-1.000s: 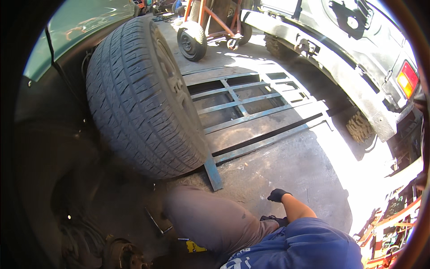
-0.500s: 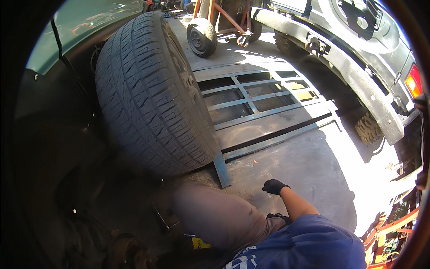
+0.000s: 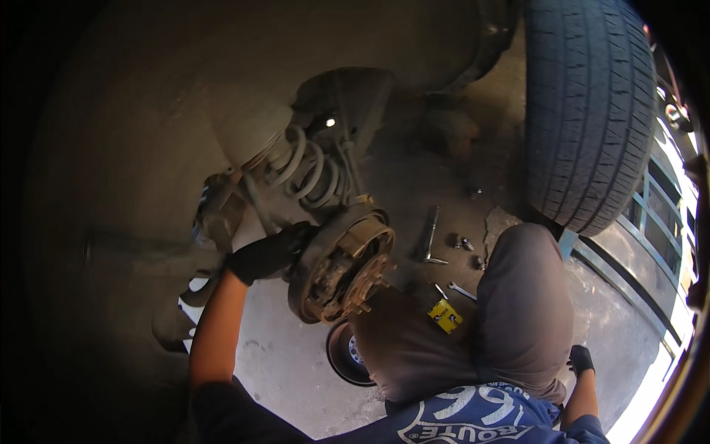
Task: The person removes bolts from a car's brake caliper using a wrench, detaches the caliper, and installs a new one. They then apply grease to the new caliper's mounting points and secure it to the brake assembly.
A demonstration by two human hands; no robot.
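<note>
My left hand [image 3: 272, 255], in a black glove, reaches behind the rusty drum brake assembly [image 3: 325, 270]. Its fingertips are lost in the dark at the backing plate, so its grip cannot be made out. Wheel studs [image 3: 364, 305] stick out from the hub's face. Out to the right, beside my bent knee, is my gloved right hand [image 3: 582, 360], low over the floor; its fingers are too dark to read. A round brake drum [image 3: 336, 354] lies on the floor below the assembly, partly covered by my leg.
Behind the brake is a coil spring [image 3: 314, 170]. On the floor lie a long-handled ratchet [image 3: 432, 237], several sockets [image 3: 464, 243], a wrench [image 3: 463, 291] and a yellow box [image 3: 445, 316]. A tyre [image 3: 592, 111] stands right, before a blue metal frame [image 3: 658, 194].
The view has swung left from the tyre and blue frame to the brake under the vehicle. My left hand is now at the brake; before, two gloved hands showed near my knee.
</note>
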